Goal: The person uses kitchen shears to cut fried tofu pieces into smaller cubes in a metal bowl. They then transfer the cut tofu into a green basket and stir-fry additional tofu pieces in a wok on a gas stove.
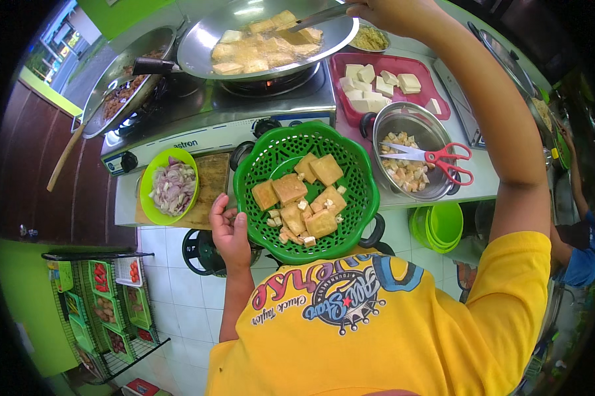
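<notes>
My right hand (389, 16), partly cut off by the top edge, grips a metal spatula (322, 16). Its blade reaches into a large wok (193, 49), where browning tofu pieces (258, 49) sit in bubbling oil over a lit burner. Beside the left rim of a green perforated plastic basket (255, 173) is my left hand (232, 237), palm up and fingers apart, apparently holding nothing. Whether its thumb touches the rim I cannot tell. Fried tofu blocks (290, 188) and small cut cubes lie in the basket. Black pot handles (374, 232) show around it.
On the left are a second pan (97, 119) with a wooden-handled utensil and a bowl of sliced shallots (174, 188). To the right, red scissors (446, 161) rest across a strainer pot (411, 193), near a red tray (344, 104) of white tofu. Another person (582, 262) is far right.
</notes>
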`<state>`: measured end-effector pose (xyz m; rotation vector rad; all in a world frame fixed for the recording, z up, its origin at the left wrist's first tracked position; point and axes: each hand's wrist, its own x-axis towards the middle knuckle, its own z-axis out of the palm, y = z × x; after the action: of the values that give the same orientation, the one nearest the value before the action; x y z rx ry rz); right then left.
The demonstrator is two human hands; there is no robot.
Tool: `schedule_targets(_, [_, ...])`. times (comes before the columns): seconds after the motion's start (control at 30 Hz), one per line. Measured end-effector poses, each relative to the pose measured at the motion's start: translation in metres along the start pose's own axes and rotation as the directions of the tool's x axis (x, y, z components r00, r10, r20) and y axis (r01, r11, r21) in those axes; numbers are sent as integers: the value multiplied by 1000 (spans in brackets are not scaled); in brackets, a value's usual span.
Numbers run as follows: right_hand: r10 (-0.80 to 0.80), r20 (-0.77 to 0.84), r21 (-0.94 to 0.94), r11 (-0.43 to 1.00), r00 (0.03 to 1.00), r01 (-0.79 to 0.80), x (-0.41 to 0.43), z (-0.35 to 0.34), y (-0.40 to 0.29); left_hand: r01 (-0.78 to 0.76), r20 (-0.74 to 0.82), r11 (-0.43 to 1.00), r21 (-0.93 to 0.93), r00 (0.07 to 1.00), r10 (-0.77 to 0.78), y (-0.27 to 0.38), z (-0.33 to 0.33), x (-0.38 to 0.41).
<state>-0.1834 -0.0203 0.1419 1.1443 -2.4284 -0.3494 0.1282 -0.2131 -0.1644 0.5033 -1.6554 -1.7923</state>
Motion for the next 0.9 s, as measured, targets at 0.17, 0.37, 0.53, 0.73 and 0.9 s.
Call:
schedule_targets(0.17, [21, 50, -4, 1000, 999, -21, 0, 7, -7, 1, 14, 1000, -5, 1000, 0, 5, 4, 0])
schedule_targets(0.37, [86, -154, 207, 977, 984, -53, -26, -32, 3, -34, -11, 998, 47, 999, 34, 6, 1, 0])
schedule_targets(0.53, [51, 59, 603, 794, 997, -76, -80, -24, -9, 20, -68, 999, 28, 997, -19, 10, 0, -3])
schedule_targets(0.73, [-271, 171, 669, 737, 947, 90, -82, 45, -42, 4, -25, 999, 52, 1000, -2, 18, 7, 5])
schedule_targets(0.9, [-141, 163, 648, 762, 977, 2, -54, -3, -21, -44, -101, 992, 115, 993, 56, 17, -7, 0])
